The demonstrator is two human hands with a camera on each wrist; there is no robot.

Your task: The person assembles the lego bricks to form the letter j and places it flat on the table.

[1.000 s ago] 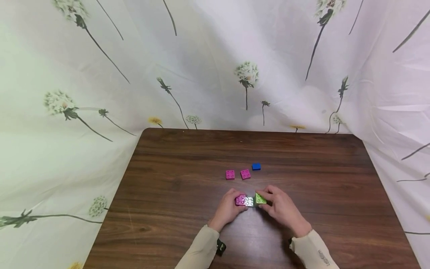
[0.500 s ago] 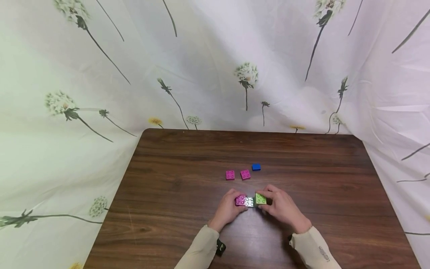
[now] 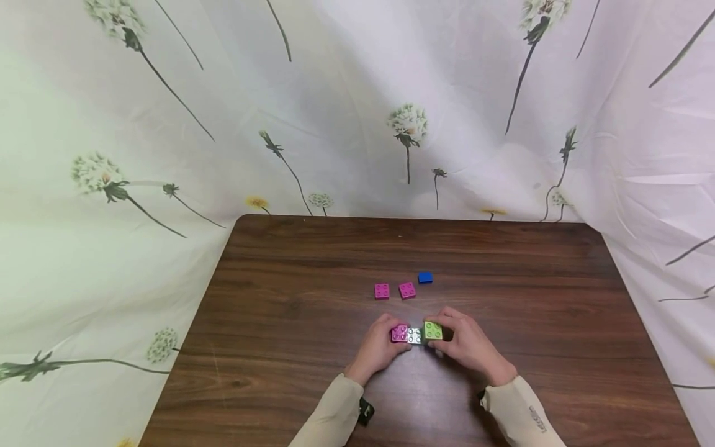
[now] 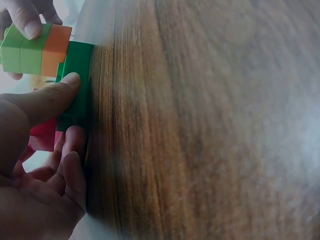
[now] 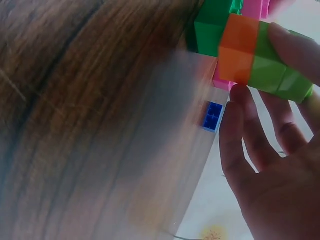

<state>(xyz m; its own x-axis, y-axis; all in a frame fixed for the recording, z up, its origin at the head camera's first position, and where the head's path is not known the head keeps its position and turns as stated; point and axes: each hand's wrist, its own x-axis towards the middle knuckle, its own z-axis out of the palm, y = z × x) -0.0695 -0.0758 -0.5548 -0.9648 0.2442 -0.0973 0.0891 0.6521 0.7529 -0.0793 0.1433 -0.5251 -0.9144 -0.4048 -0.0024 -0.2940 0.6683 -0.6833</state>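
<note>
Near the front middle of the table, my left hand [image 3: 377,347] grips a green brick [image 4: 79,97] lying on the tabletop, thumb and fingers on its opposite sides. A pink brick [image 3: 399,333] is on the green brick's left end, partly behind that hand. The studs in the green brick's middle shine white in the head view. My right hand [image 3: 469,341] pinches a stack of lime green bricks [image 3: 432,330] with an orange brick [image 5: 239,49] at the bottom. In the left wrist view, the orange brick's lower end is right at the top of the green brick's far end.
Two flat pink bricks, one left [image 3: 382,291] and one right [image 3: 407,290], lie beyond my hands. Right of them is a small blue brick [image 3: 425,277], with square hollows showing in the right wrist view. Behind the dark wooden table [image 3: 290,385] hangs a dandelion-print cloth [image 3: 335,93].
The lime and orange stack in my right hand has turned slightly, its top now squarer to the pink brick. My left hand and the loose bricks stay in place.
</note>
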